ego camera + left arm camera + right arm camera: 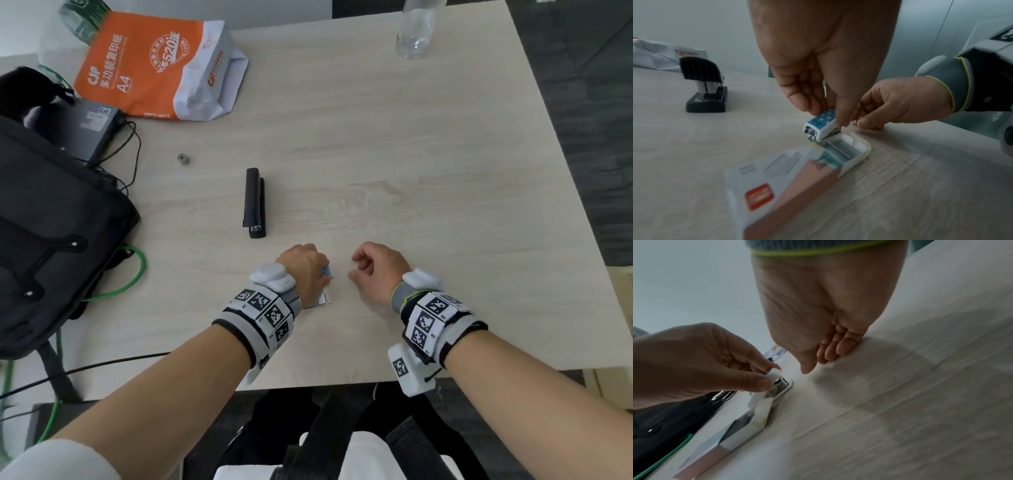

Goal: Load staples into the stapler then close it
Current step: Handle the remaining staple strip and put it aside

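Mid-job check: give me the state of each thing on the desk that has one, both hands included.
Mini stapler: top lifted open, base on table.
Staple box: lying flat, end open.
Black stapler: closed, untouched.
Left hand: pinches mini stapler's top.
Right hand: fingers curled; whether it holds anything is unclear.

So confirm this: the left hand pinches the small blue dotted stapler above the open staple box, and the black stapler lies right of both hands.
One thing is wrong. The left hand does pinch the small blue dotted stapler above the open staple box, but the black stapler lies left of both hands and farther out, as the head view shows.
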Available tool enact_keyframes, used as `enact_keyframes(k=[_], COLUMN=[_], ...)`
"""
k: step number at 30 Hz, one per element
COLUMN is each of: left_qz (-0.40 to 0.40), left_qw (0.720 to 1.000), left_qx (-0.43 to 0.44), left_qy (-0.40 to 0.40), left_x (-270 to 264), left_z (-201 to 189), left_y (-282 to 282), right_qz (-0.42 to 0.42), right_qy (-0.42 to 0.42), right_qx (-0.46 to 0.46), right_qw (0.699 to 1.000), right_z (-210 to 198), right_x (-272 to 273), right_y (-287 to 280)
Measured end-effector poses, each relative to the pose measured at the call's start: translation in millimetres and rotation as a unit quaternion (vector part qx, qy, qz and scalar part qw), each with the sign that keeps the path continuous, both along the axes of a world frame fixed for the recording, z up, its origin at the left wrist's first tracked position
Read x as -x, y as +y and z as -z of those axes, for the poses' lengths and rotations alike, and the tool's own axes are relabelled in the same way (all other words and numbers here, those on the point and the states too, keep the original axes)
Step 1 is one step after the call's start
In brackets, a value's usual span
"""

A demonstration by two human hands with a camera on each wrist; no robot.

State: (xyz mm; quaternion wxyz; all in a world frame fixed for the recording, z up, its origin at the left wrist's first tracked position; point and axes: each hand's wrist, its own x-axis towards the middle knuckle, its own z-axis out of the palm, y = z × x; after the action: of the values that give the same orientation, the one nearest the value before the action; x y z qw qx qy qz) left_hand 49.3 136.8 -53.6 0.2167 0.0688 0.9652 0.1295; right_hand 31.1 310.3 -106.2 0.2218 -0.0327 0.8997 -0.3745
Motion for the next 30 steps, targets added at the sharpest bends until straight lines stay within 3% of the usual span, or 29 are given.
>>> enact_keyframes(k=[11,20,25,30], left_qz=[0.030,0.089,0.182,0.299], left_qw=[0.996,0.992,0.981,0.939], left_qx=[0.070,0.055,0.066,0.170], left_qy=[-0.044,-0.065,0.013,0.028], left_x=[12.7,19.6,73.8,121.4], left_z=[-3.3,-15.8,-25.1,-29.0], left_y=[11.9,-6.2,-25.4,-43.3], right_qz=[-0.030,-0.030,-0.034,-0.038], right_qy=[-0.024,-0.046,-0.051,-0.056], right_qx=[-0.013,0.005,0.012,0.014], right_qw=[0.999,0.998,0.998,0.998], right_z=[-0.9,-6.6,-8.9,-7.9], right_x=[7.3,8.6,8.2,10.5], right_y=[0.2,2.8,3.7,4.6])
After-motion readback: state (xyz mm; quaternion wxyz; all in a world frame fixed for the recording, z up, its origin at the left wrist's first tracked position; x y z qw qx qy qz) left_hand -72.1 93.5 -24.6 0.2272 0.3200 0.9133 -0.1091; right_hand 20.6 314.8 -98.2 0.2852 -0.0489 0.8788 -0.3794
